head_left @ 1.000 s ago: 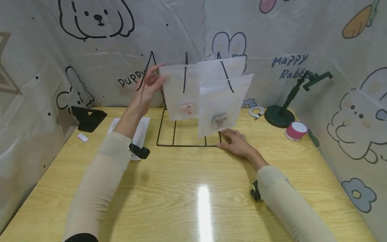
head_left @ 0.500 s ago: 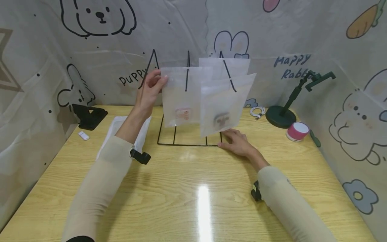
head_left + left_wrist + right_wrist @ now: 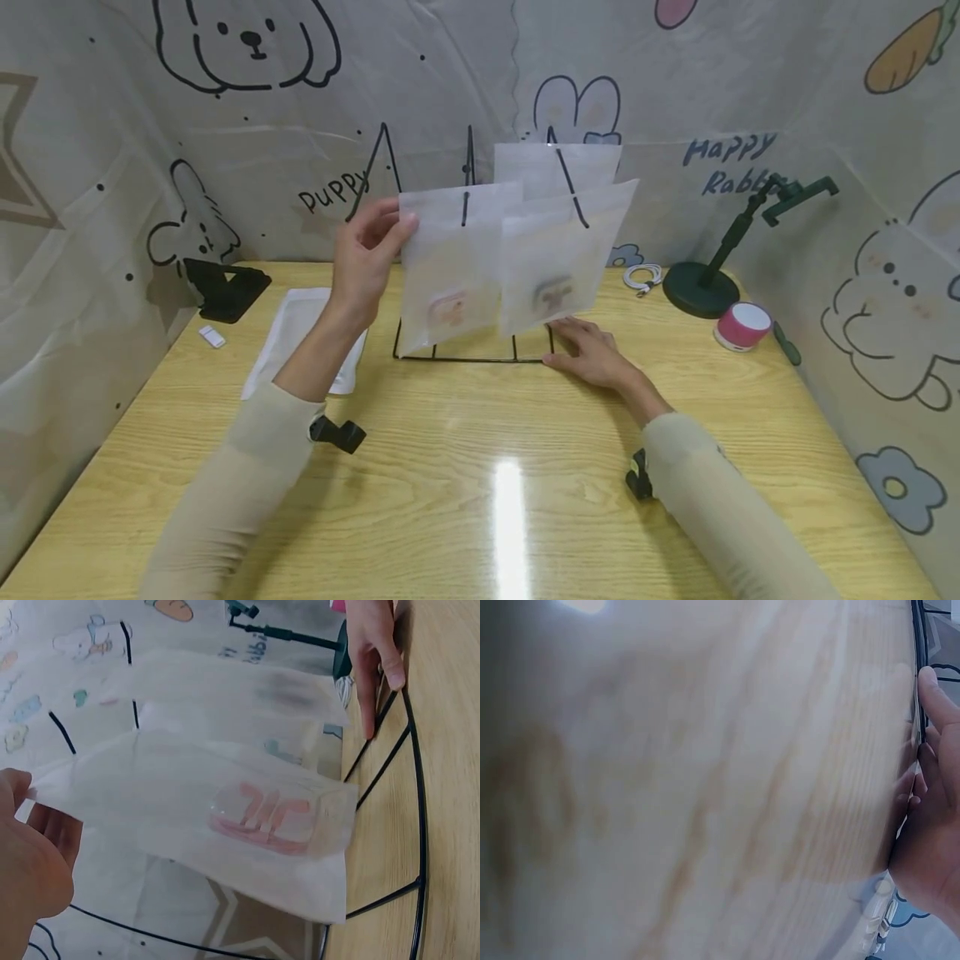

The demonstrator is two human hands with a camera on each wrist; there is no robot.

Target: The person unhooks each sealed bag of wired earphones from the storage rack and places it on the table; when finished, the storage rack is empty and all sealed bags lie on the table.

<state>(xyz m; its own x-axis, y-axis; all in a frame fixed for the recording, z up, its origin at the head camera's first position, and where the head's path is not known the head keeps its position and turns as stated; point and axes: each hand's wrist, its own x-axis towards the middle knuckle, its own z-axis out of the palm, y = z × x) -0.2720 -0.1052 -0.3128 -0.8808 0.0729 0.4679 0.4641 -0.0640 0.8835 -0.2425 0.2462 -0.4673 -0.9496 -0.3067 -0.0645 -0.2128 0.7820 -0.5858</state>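
Note:
My left hand pinches the upper left corner of a translucent zip bag. That bag hangs on the middle prong of a black wire display rack, and a pink item shows through its lower part. Thumb and fingers of my right hand hold the rack's front right base corner, low on the table. From the right prong hang another translucent bag with a dark item inside and, farther back, a further bag. The left prong carries no bag.
On the table's left lie a flat white bag, a black stand and a small white piece. At the right are a dark green stand, a coiled white cable and a pink-and-white round container. Printed cloth walls surround the table.
My left hand has lowered and drawn the middle bag forward along its prong, so the bag sits lower with its bottom tilted toward me. The right hand stays on the rack's corner.

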